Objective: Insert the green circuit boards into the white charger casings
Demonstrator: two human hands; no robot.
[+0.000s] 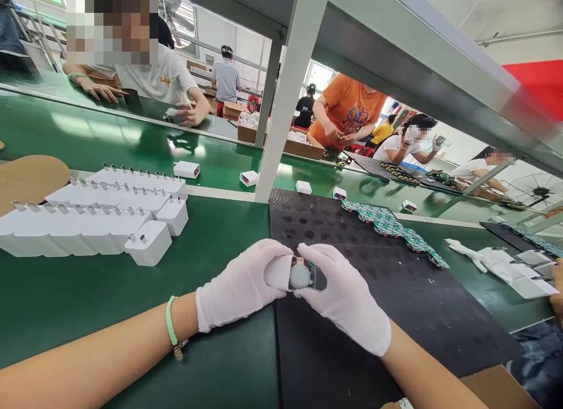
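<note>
My left hand [240, 286], in a white cotton glove, grips a white plastic charger casing [277, 273] from the left. My right hand [345, 297], gloved the same way, holds a small green circuit board [308, 274] against the casing's open end. A round grey component [299, 276] sits on that board, and part of the board is hidden by my fingers and the casing. To the left of my hands, rows of white plug chargers [92, 207] stand on the green belt with their metal pins up.
Under my hands lies a black perforated mat [352, 338] holding a line of circuit boards [387, 227]. A white upright post [290, 98] rises ahead, with small white casings on the belt [229, 163] beside it. Co-workers sit across the bench, and a tan board lies far left.
</note>
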